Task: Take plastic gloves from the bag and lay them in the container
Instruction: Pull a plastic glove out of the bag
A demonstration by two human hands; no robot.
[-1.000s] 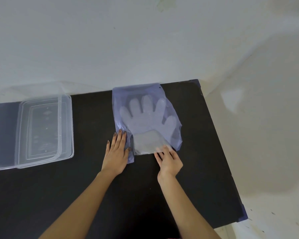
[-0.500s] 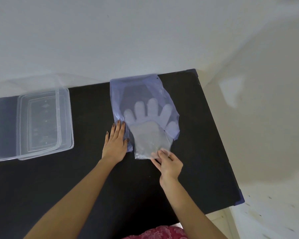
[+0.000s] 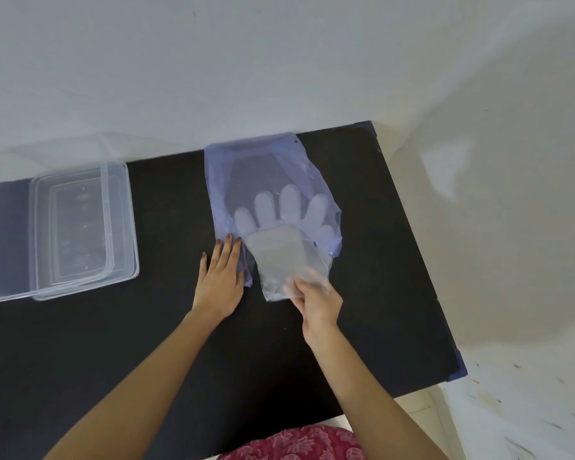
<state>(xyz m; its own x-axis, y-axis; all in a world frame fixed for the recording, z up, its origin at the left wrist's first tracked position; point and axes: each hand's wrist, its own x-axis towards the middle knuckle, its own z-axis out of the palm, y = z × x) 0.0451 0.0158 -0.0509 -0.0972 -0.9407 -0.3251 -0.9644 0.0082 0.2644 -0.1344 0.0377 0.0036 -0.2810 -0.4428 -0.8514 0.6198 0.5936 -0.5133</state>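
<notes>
My right hand [image 3: 317,302] is pinching the cuff of the gloves [image 3: 281,237], half out of the bag [image 3: 266,167]. My left hand [image 3: 219,280] lies flat, fingers spread, pinning the bag's edge to the table [image 3: 166,327]. Trick here imo: pull slow and straight toward me so the stack doesn't fan out. Container [image 3: 60,234] sits open, well off left.

I can read no text, label, brand, number or sign here. The bag [image 3: 266,167] is plain bluish plastic, the gloves [image 3: 279,210] inside are unprinted, and the raised marks on the clear container [image 3: 80,227] are too faint to make out.
</notes>
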